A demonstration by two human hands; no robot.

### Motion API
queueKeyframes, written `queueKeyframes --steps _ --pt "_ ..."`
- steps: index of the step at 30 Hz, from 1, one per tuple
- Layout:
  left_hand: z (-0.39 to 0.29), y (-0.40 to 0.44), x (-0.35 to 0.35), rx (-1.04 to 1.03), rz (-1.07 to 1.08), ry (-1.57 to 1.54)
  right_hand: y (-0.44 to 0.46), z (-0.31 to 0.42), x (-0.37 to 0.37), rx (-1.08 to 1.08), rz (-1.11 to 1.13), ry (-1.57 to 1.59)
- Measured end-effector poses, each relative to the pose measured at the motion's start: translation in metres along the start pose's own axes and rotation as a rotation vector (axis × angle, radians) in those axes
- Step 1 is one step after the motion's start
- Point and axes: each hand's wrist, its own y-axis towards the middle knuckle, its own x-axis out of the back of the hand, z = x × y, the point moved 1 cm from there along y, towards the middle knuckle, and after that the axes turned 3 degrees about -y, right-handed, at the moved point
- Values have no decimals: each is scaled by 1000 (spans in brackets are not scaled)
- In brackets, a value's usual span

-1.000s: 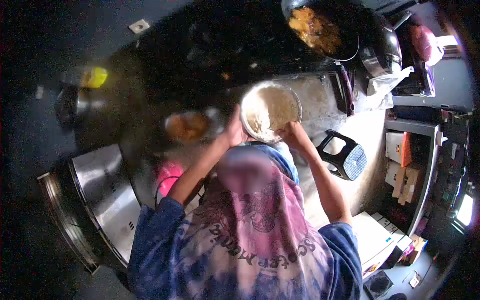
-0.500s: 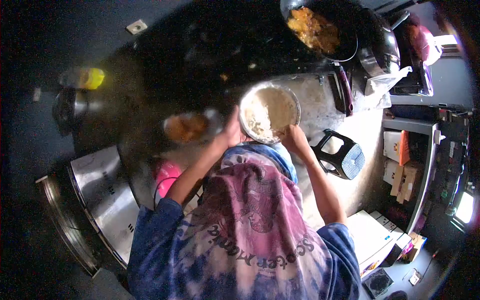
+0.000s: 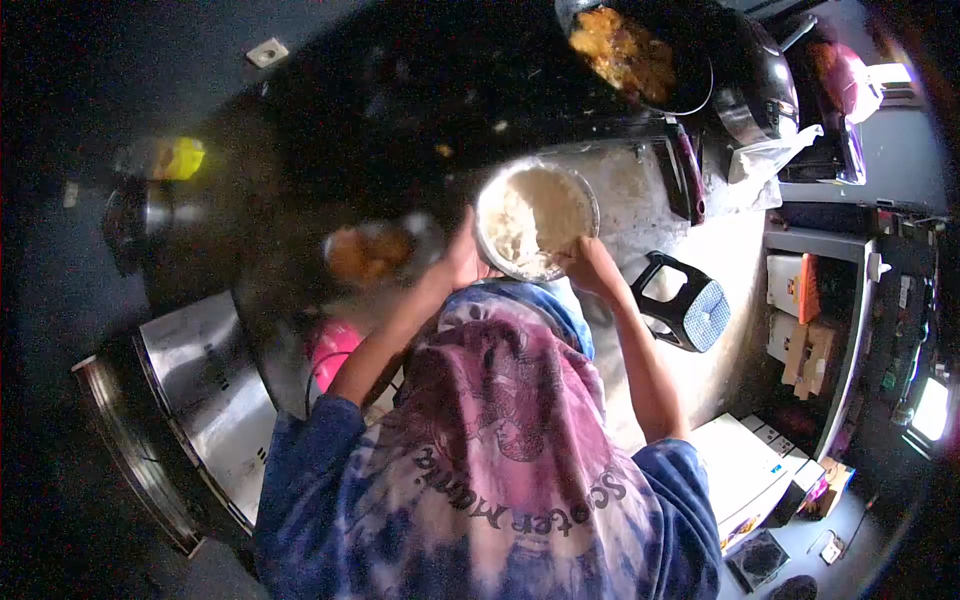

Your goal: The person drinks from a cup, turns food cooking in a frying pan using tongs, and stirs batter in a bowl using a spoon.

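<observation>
A round metal bowl (image 3: 540, 218) is at the front of the counter, close against my body. White, clumpy food (image 3: 518, 228) lies along its left and lower inside, and a pale coating covers the rest. My left hand (image 3: 464, 258) is wrapped around the bowl's left side, its fingertips partly hidden behind the wall. At the lower right rim is my right hand (image 3: 588, 265), fingers curled closed over the edge beside the food. Whether those fingers grip a utensil or only the rim cannot be made out.
A pan (image 3: 690, 95) of browned food stands at the upper right, its dark handle (image 3: 686, 175) pointing toward me. Left of the bowl sits a plate (image 3: 428, 240) with orange-brown food. A black stool (image 3: 690, 305) is to my right, and a pink object (image 3: 330, 350) is by my left forearm.
My right hand has shifted slightly at the rim, and the white food inside looks a little rearranged. The left hand keeps its hold, while the whole view has moved slightly.
</observation>
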Motion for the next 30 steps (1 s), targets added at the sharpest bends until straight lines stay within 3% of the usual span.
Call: queueKeyframes --steps 2,3,7,9,10,14,16,17,19,21,25,27,28,29,30 --pt "-1 3 -1 -7 2 -4 6 -10 6 53 -35 379" --pt "0 4 1 -12 0 -13 4 -6 21 44 -40 399" --pt "2 6 6 -27 2 -24 8 5 61 22 -207 327" --pt "3 4 6 -38 18 10 12 4 53 -141 -240 -80" --pt "2 3 1 -36 19 11 15 -4 34 -96 -207 -178" --pt "-1 5 -1 -32 3 -32 8 -4 -18 32 -212 -71" --pt "1 2 -2 -22 16 -31 3 -1 -25 64 -58 173" --pt "0 2 -4 -13 -7 -18 4 -3 -23 63 -64 174" --pt "0 3 -1 -2 -35 -7 -1 0 -4 12 -60 535" --pt "2 9 12 3 -26 -17 -5 7 25 -21 -110 582" --pt "3 7 8 -29 15 -45 1 2 47 -53 -190 422" --pt "5 7 12 -53 -53 -7 21 -36 -5 -196 -158 100" --pt "4 5 9 -52 -52 -5 33 -58 -50 -347 -212 127" --pt "4 2 4 -33 -14 -14 30 -57 -70 -131 -255 94" --pt "2 2 1 -17 24 -22 27 -50 -71 -129 -241 116"
